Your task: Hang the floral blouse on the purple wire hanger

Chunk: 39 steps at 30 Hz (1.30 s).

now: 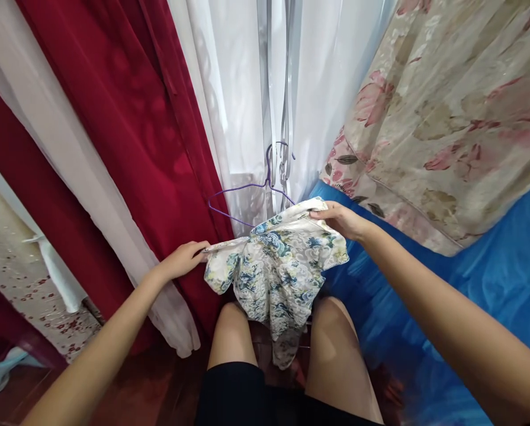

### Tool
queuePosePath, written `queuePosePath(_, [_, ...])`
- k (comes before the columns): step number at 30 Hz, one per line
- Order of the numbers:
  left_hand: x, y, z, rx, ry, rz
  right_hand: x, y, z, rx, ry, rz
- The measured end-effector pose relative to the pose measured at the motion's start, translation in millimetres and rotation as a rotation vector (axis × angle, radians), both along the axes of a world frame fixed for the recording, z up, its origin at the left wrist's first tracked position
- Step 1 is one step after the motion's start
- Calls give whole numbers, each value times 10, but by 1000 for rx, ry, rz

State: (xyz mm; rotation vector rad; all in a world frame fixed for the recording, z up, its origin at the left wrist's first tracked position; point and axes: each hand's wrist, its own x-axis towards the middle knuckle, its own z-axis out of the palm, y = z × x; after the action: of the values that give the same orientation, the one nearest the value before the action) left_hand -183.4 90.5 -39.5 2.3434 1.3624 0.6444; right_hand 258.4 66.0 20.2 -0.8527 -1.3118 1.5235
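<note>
A small floral garment (278, 266), cream with blue and green print, is stretched between my two hands above my bare knees. My left hand (185, 258) pinches its left top edge with the fingers closed. My right hand (338, 218) grips its right top edge, fingers curled over the cloth. Just behind the garment a purple wire hanger (242, 192) hangs by its hook against the white curtain. The garment's lower part droops between my legs.
A red curtain (127, 136) and a white sheer curtain (229, 100) hang in front of me. A blue sheet (491, 278) covers a bed at the right, with a floral blanket (446, 130) over it. Dark wooden floor shows below.
</note>
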Motion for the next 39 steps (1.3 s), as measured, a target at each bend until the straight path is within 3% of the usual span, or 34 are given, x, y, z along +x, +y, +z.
queuePosePath(4, [-33,400,389,176,-25,119,20,-56,119,-10,-39,-61])
queuePosePath(8, [222,686,852,376,-178,212,54,-83,214,-18,-40,-106])
queuePosePath(11, [543,738,1017,257,-484,149,106,-132,171,-70,-64,-60])
queuePosePath(14, [759,681,990,120,-584,108,208,-218,-13,-26,-125,-107])
queuePosePath(17, [792,582,859,200,-520,163,361,-302,-235,76,-158,-296])
queuePosePath(20, [792,416,753,222,-522,162,484,-317,-301,143,-123,-431])
queuePosePath(22, [837,253,738,252,-529,70,476,-294,-204,202,-49,-510])
queuePosePath(25, [933,20,775,424,-406,-21,260,-337,96,309,90,-565])
queuePosePath(27, [968,-47,781,526,-349,33,7,-512,319,384,112,-464])
queuePosePath(29, [961,-35,738,535,-464,148,-266,-816,499,481,20,-200])
queuePosePath(32, [921,21,616,383,-839,268,-568,-1288,592,670,-335,377])
queuePosePath(33, [919,22,582,329,-970,263,-620,-1377,562,732,-441,443])
queuePosePath(35, [960,-22,553,189,-1182,155,-651,-1385,406,826,-590,363])
queuePosePath(39, [1255,-268,626,-342,-1325,-219,-574,-946,-151,785,-599,-134])
